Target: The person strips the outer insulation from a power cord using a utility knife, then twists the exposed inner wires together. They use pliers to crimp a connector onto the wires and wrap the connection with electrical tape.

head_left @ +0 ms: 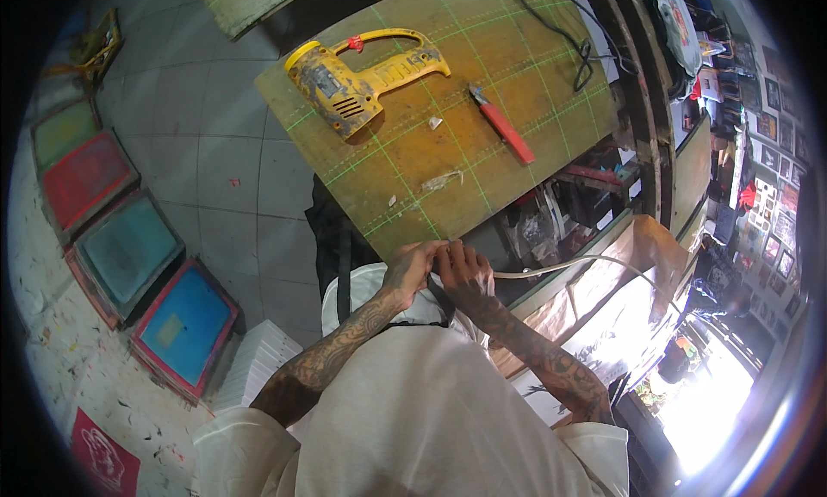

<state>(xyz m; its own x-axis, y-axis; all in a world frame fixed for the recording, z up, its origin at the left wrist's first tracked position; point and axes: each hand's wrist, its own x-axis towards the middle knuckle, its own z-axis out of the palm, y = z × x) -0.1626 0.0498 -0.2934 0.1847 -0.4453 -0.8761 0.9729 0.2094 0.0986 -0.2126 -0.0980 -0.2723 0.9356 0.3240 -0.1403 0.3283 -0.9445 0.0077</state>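
Note:
My left hand (pixel 412 272) and my right hand (pixel 466 271) meet at the near edge of the board, fingers closed and pinching together. A white cable (pixel 575 262) runs out of my right hand and curves off to the right. What the left fingertips pinch is hidden by the hands. Beyond them on the green-gridded board (pixel 345 187) lies a worn yellow heat gun body (pixel 362 82) with a looped handle. To its right rest red-handled pliers (pixel 502 128), their jaws pointing away from me. Small whitish scraps (pixel 441 182) are scattered nearer my hands.
A dark cord (pixel 582 62) loops over the board's far right. Right of it stand cluttered shelves (pixel 586 183), with a paper-lined box (pixel 603 295) below. Coloured framed screens (pixel 188 323) lean along the left wall. Grey floor tiles (pixel 228 152) lie between wall and board.

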